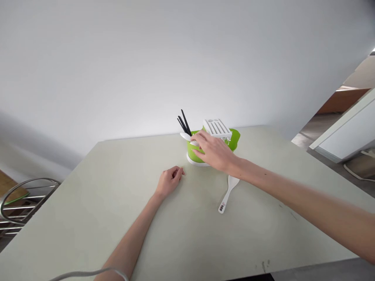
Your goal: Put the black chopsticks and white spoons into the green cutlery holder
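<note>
A green holder (236, 139) with a white base and a slotted white top (218, 128) stands at the back of the table. Black chopsticks (184, 123) and a white spoon (185, 136) stick up from its left compartment. My right hand (212, 150) reaches over the front of the holder, fingers bent at the white utensils; what its fingertips hold, if anything, is hidden. Resting on the table left of the holder, my left hand (170, 180) is loosely curled, and nothing can be made out in it. A white rice paddle (227, 197) lies below my right wrist, its head partly covered.
The pale table (181, 234) meets a white wall (146, 66) behind the holder. A metal rack (26, 203) stands beyond the left edge. A grey cable (88, 273) crosses my left forearm at the bottom. A white cabinet (348, 128) is at the right.
</note>
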### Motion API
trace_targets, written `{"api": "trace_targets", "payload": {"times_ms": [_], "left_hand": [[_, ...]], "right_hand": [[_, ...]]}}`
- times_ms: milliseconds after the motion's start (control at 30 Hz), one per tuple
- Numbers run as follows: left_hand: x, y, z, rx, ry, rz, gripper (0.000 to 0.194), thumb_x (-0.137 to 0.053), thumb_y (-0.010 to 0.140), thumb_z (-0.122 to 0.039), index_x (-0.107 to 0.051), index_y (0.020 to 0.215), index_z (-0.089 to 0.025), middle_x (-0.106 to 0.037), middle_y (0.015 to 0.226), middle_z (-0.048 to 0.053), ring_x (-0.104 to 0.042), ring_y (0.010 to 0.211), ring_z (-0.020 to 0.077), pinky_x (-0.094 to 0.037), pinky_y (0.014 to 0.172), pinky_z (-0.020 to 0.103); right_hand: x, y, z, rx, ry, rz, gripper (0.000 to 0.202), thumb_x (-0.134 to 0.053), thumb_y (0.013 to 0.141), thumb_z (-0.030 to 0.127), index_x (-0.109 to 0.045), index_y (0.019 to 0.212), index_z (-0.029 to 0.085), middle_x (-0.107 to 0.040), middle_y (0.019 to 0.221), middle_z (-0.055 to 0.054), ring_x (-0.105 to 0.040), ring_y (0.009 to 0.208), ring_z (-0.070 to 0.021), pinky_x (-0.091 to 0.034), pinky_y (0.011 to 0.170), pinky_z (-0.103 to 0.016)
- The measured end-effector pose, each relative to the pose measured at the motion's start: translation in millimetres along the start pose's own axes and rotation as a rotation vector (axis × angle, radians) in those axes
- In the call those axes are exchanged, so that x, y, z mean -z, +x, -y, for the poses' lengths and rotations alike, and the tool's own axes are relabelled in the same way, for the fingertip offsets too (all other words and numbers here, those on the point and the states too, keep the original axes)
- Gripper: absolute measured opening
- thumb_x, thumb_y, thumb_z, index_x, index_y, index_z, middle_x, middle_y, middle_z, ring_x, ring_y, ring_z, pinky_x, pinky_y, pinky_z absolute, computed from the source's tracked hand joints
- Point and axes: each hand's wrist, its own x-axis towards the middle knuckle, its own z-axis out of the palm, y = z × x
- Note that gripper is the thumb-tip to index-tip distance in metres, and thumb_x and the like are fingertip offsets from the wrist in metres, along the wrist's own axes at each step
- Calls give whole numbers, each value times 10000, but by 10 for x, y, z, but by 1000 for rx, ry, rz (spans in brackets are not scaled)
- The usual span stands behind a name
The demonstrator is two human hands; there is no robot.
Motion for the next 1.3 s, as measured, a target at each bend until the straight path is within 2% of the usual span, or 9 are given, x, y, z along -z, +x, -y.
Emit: {"api": "trace_targets", "payload": {"times_ms": [133, 367, 467, 633, 800, 967, 1067, 1167, 1300], "left_hand": [[4, -8, -11, -5, -2, -3, 467, -447, 1002, -558, -697, 815, -210, -596, 655, -15, -460, 577, 143, -379, 603, 273], [1, -10, -38, -11, 24, 1, 458, -446, 1003, -543, -705, 819, -213, -604, 655, -14, -475, 585, 146, -388, 625, 277], [-9, -8, -43, -22, 49, 0, 459, -444, 1004, -539, -715, 821, -217, -606, 642, -14, -482, 584, 149, -397, 638, 280], [-30, -5, -45, -15, 91, 0, 443, -447, 1004, -520, -721, 822, -223, -616, 639, -13, -482, 582, 153, -394, 642, 280], [-38, 4, -48, -15, 116, 4, 448, -439, 1003, -518, -722, 827, -219, -614, 642, -13, -479, 592, 155, -392, 650, 280], [-31, 6, -64, -9, 123, 6, 443, -439, 1003, -516, -718, 827, -220, -605, 636, -17, -466, 585, 153, -386, 647, 279], [-25, 2, -68, -5, 130, 9, 444, -440, 1005, -517, -714, 823, -220, -585, 616, -25, -459, 574, 149, -385, 647, 278], [-26, -1, -62, -8, 136, 13, 445, -435, 1010, -514, -716, 829, -219, -579, 610, -28, -465, 572, 147, -384, 650, 276], [-31, 0, -54, -16, 142, 9, 444, -436, 1006, -508, -707, 813, -214, -583, 615, -21, -467, 578, 149, -380, 643, 277]], "right_hand": [[64, -249, -82, 115, 75, 17, 216, -445, 1067, 215, -613, 1201, 187, -673, 1165, -93, -595, 697, -136, -335, 559, -268], [92, -947, -340, 265, 60, 257, 290, -364, 1081, 205, -654, 1093, 210, -709, 1070, -47, -526, 582, -108, -277, 539, -293], [61, -1195, -540, 91, 23, 288, 272, -399, 1069, 293, -650, 1158, 236, -694, 1186, -65, -572, 582, -122, -332, 549, -299], [-81, -1417, -933, -457, 170, 373, 446, -500, 999, 558, -555, 1314, 246, -674, 1295, -115, -707, 745, -207, -510, 703, -370], [-210, -1427, -1047, -734, 468, 567, 422, -526, 982, 584, -567, 1202, 227, -768, 1144, -95, -749, 811, -215, -531, 757, -332], [-269, -1283, -886, -695, 506, 613, 262, -519, 995, 437, -571, 827, 243, -776, 800, -53, -738, 792, -228, -499, 705, -310], [-295, -1203, -760, -676, 596, 618, 265, -513, 993, 391, -540, 772, 248, -775, 776, -53, -749, 787, -233, -509, 655, -305], [-242, -1128, -640, -659, 686, 570, 261, -522, 998, 424, -563, 813, 245, -776, 786, -47, -752, 759, -219, -508, 609, -290], [50, -957, -480, -587, 629, 358, 296, -524, 1013, 500, -621, 917, 237, -780, 787, -37, -696, 651, -179, -468, 564, -273]]}}
